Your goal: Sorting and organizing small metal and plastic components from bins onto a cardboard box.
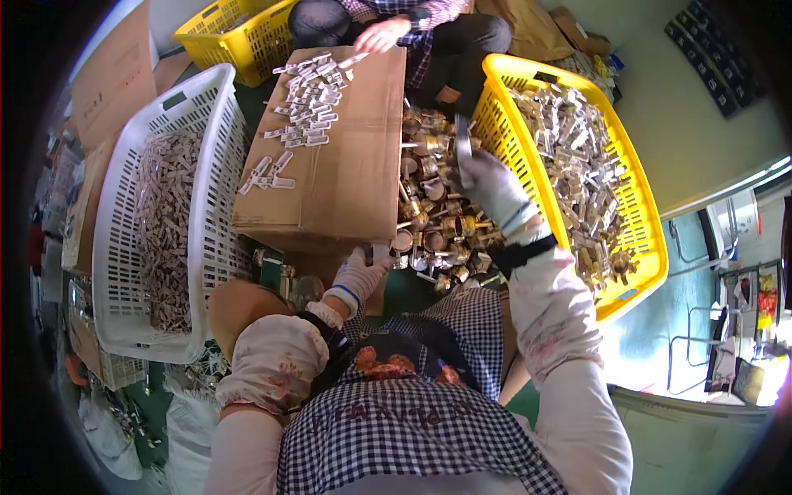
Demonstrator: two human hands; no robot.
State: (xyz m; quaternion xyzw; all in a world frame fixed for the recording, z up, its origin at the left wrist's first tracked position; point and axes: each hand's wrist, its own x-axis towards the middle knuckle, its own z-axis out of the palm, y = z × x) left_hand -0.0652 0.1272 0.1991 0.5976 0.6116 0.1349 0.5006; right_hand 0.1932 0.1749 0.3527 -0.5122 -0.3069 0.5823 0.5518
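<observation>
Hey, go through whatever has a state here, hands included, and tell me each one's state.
Cardboard box: top shut, small parts spread on it
White basket: open, partly filled
Right yellow basket: open, piled with metal pieces
Metal fittings: heaped loose
Left hand: bent by the box's near edge, grip unclear
Right hand: closed on a blurred grey piece

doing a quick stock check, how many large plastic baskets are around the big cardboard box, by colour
Yellow: 2 (right basket, back basket)
White: 1 (left basket)
Total: 3
</observation>
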